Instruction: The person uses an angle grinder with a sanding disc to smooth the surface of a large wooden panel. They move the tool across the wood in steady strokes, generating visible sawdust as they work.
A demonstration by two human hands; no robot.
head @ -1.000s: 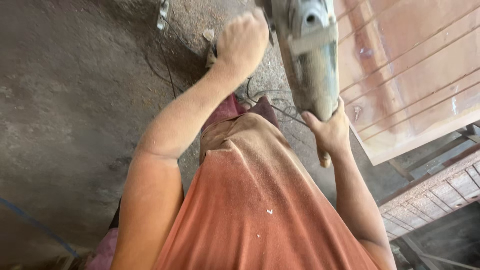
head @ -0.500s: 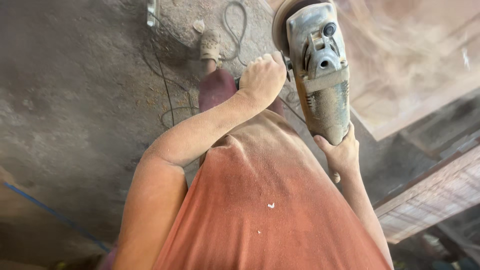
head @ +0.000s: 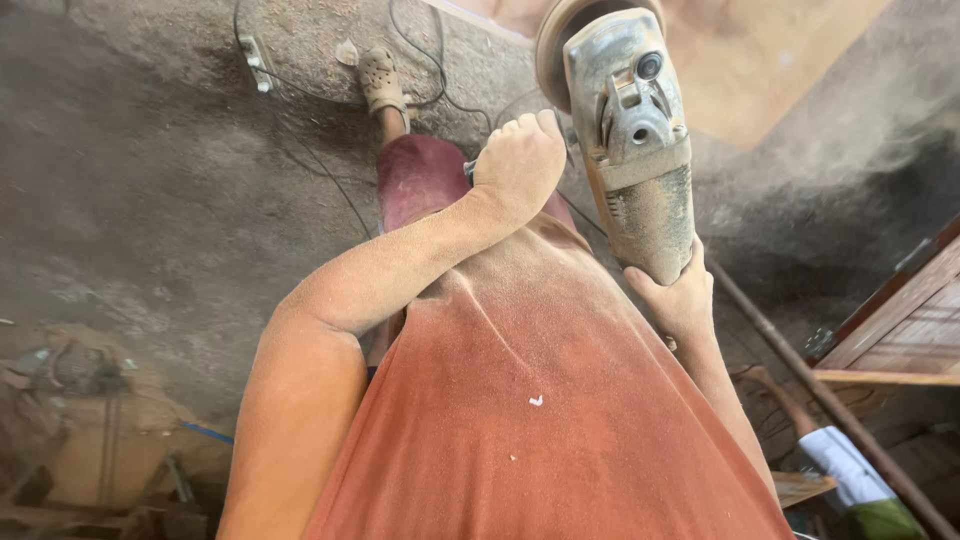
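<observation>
Now both hands grip the dusty angle grinder (head: 632, 150): the left hand (head: 520, 160) is fisted around its side handle, and the right hand (head: 675, 300) cups the rear end of the body. Beyond the hands, the disc (head: 552, 45) overlaps the edge of a wooden panel (head: 760, 60). Left of the grip, cables (head: 300, 130) cross the open, dusty floor (head: 130, 180).

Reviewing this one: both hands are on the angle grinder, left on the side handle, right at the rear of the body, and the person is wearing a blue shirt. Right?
Not quite. The head view shows a dusty orange shirt, not blue. The left hand grips the side handle and the right hand holds the rear of the angle grinder.
</observation>
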